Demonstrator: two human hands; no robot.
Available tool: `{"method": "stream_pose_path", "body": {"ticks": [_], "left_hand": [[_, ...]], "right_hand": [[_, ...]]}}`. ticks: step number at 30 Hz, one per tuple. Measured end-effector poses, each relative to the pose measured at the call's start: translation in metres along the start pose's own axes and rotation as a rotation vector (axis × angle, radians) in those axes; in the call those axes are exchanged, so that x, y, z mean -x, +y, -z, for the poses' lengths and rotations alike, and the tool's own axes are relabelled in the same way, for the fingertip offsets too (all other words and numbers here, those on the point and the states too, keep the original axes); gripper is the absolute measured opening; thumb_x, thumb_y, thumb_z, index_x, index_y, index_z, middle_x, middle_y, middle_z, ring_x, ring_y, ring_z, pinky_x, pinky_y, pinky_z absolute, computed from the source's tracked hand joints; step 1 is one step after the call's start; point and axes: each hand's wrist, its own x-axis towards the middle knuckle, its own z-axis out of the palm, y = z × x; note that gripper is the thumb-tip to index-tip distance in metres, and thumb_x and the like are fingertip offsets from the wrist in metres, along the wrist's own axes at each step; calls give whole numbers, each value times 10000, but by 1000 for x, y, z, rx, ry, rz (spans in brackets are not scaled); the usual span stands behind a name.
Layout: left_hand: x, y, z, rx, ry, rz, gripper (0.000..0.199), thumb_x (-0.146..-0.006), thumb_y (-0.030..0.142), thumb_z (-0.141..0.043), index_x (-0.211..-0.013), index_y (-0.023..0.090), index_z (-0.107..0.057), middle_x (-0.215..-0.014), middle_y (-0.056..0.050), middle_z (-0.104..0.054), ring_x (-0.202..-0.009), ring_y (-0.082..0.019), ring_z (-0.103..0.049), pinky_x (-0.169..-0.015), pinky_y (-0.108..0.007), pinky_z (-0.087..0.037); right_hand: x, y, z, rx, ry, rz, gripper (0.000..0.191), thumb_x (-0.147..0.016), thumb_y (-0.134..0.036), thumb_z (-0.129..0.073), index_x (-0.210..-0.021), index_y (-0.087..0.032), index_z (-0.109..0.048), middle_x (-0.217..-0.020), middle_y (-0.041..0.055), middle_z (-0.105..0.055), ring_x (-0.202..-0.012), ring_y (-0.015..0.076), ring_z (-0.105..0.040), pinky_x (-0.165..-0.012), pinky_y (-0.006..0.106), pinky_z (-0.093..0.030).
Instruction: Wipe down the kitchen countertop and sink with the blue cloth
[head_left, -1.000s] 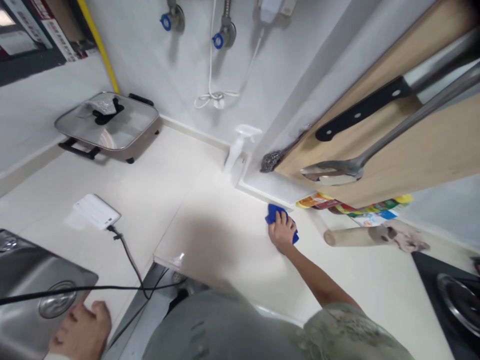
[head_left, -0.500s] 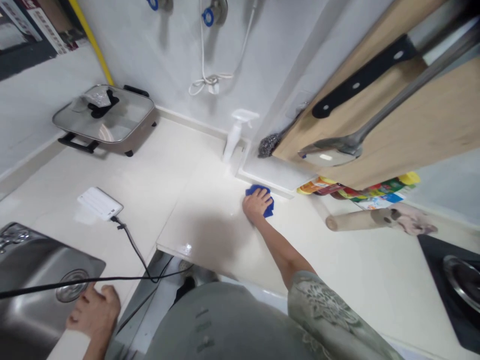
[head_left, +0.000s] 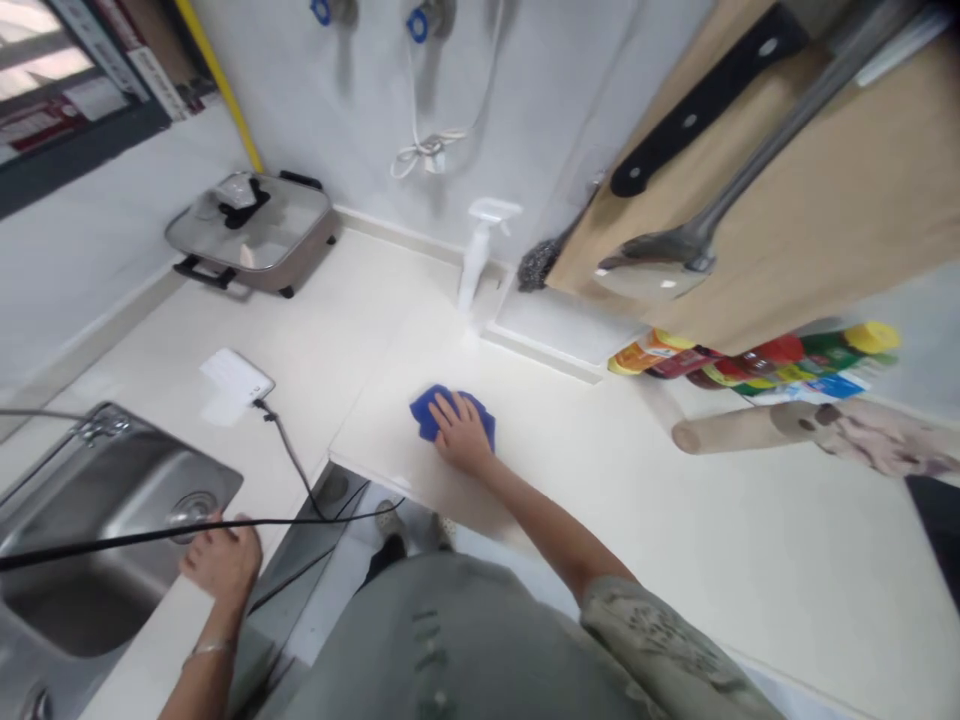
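My right hand (head_left: 463, 440) lies on a blue cloth (head_left: 426, 410), its fingers pressing the cloth against the pale countertop (head_left: 585, 480). Part of the cloth is hidden under the hand. My left hand (head_left: 225, 562) rests at the edge of the steel sink (head_left: 135, 475), fingers loosely bent and apart, with nothing seen in them. A black cable (head_left: 300, 520) passes across near its fingertips. Above the cloth, a white spray bottle (head_left: 474, 260) stands against the wall.
A lidded electric pan (head_left: 255, 235) sits in the back corner. Left of the cloth lies a white device (head_left: 238, 376) with a cable. A cutting board (head_left: 810, 200), knife (head_left: 705, 100) and spatula (head_left: 697, 235) hang at right, above bottles (head_left: 780, 355) and a rolling pin-like cylinder (head_left: 727, 428).
My right hand has slid the blue cloth left and toward me, away from the wall ledge. My left hand stays by the sink. The camera view has shifted.
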Motion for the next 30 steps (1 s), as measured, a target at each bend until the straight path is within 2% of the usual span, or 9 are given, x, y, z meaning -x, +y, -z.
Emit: {"method": "stream_pose_path", "body": {"ticks": [2,4,9,12,14,17,24,27,30], "left_hand": [[3,1,5,41,3,13,595,-955,393,-332,-1349,6,-556,-1285,-291,-623,-1237,-401,-536,-1087,-569,-341],[7,-7,8,95,-1,-56,592,-955,367,-354,-1355,-24,-548,-1340,-298,-607,-1303,-385,-514,-1135,-538,-328],[47,-62,13,164,1,-171,601,-974,382,-368,-1384,-30,-521,-1534,-313,-443,-1466,-378,-371,-1211,-513,-282],[81,-91,17,163,20,-139,564,-988,366,-372,-1380,-7,-532,-1543,-309,-431,-1472,-368,-376,-1210,-515,-305],[98,-97,17,157,47,-103,539,-978,331,-401,-1395,19,-538,-1550,-291,-440,-1488,-369,-365,-1221,-530,-291],[107,-92,14,137,123,-32,531,-962,298,-416,-1429,83,-550,-1585,-241,-434,-1518,-354,-339,-1249,-542,-242],[105,-89,12,76,103,-37,557,-937,273,-437,-1469,139,-538,-1604,-196,-426,-1530,-342,-320,-1242,-547,-260],[107,-92,13,52,80,-52,559,-941,270,-431,-1473,131,-531,-1599,-206,-428,-1528,-343,-326,-1234,-551,-277],[108,-93,10,38,83,-54,547,-956,267,-411,-1467,119,-539,-1594,-216,-434,-1528,-340,-331,-1241,-550,-270]], "right_hand": [[35,0,-1,-19,-13,69,624,-976,-274,-458,-1590,-166,-429,-1698,61,-298,-1570,357,-186,-1266,546,-190],[72,6,-2,-34,-35,133,638,-945,-254,-473,-1577,-172,-455,-1686,62,-326,-1570,363,-196,-1260,568,-217],[153,44,-3,-45,-152,350,660,-894,-223,-477,-1552,-275,-501,-1656,16,-385,-1570,345,-237,-1247,600,-272],[173,59,-6,4,-166,409,676,-887,-208,-484,-1555,-316,-493,-1645,4,-403,-1559,339,-275,-1241,596,-288],[164,55,-11,34,-117,410,689,-885,-210,-508,-1566,-307,-477,-1645,17,-406,-1549,352,-291,-1232,598,-294],[122,28,-18,48,4,418,664,-903,-244,-538,-1564,-227,-480,-1638,65,-421,-1526,383,-305,-1219,594,-287],[-12,-83,-38,55,97,561,590,-937,-273,-514,-1516,-159,-533,-1637,95,-415,-1477,389,-305,-1217,562,-212],[-40,-117,-42,45,101,589,549,-946,-267,-501,-1486,-190,-560,-1599,101,-467,-1410,383,-363,-1160,580,-250],[-55,-127,-43,19,78,510,472,-940,-271,-503,-1388,-193,-629,-1485,153,-566,-1224,353,-503,-1008,516,-377]]}}
